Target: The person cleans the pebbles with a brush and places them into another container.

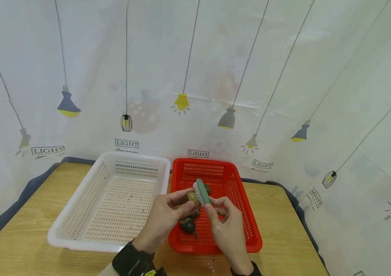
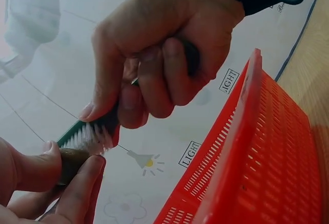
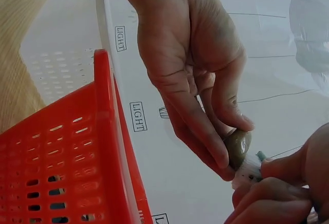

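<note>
My left hand (image 1: 162, 216) pinches a smooth olive-brown stone (image 1: 193, 198) between thumb and fingers, above the red basket (image 1: 255, 245). In my right hand (image 1: 228, 226) is a small green scrub brush (image 1: 202, 191) with white bristles, its handle gripped by curled fingers. The bristles (image 2: 87, 139) press against the stone's side, as both wrist views show. In the right wrist view the stone (image 3: 238, 147) looks shiny and wet. Below the hands, inside the red basket, lie a dark stone (image 1: 187, 225) with brown dirt on it and another stone (image 1: 207, 188), partly behind the brush.
Left of the red basket stands a white perforated basket (image 1: 78, 214), with small brown specks on its bottom. Both rest on a wood-grain table (image 1: 281, 226). A pale sheet (image 1: 168, 57) printed with hanging lamps rises behind the table.
</note>
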`<state>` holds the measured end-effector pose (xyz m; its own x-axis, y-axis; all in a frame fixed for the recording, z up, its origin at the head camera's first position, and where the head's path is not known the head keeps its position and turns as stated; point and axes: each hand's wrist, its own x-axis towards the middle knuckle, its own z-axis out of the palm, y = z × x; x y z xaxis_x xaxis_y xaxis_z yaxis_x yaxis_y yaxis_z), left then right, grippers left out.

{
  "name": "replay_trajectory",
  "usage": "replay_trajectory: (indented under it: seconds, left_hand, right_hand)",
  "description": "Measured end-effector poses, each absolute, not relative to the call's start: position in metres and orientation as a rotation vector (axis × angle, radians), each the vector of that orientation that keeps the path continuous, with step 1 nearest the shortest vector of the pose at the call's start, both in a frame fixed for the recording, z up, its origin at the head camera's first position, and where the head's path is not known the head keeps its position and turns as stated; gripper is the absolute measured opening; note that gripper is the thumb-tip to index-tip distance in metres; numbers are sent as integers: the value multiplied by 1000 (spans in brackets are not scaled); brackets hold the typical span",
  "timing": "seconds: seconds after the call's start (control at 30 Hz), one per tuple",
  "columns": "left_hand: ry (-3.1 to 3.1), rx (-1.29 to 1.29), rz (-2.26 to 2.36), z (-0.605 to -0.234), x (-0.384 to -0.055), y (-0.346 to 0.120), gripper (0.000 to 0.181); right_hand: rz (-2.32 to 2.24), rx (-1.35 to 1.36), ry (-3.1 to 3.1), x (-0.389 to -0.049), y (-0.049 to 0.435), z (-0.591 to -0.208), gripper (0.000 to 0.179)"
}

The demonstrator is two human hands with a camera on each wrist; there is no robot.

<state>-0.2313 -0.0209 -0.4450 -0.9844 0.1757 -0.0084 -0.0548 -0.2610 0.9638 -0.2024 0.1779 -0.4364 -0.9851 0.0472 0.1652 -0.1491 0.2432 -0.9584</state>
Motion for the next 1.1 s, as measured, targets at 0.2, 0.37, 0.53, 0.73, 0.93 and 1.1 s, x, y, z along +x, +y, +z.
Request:
replay_trajectory:
  seconds: [0.2,0.37,0.53,0.73,0.93,1.1]
  left_hand:
    - [1794,113,2437,-445,-234,-20,42]
    - [1825,182,2361,-447,-231,-19,48]
    - [1779,194,2347,-446,-230,-20,49]
    - [1736,137,2428,-442,-233,-22,45]
    - [1805,200,2347,-445,-232,-23,49]
    - [1768,220,2347,-445,-231,-23,51]
  right_hand:
    - [1843,69,-2370,-197,178,-437,26]
    - [1809,147,-2345,-198,174,-437,23]
    - [1766,115,-2354,-204,177,-437,23]
    - [1798,68,-2381,-196,179,-441,25]
    - [1772,150,-2348,-195,173,-439,22]
    - [1740,131,-2347,-201,174,-437,19]
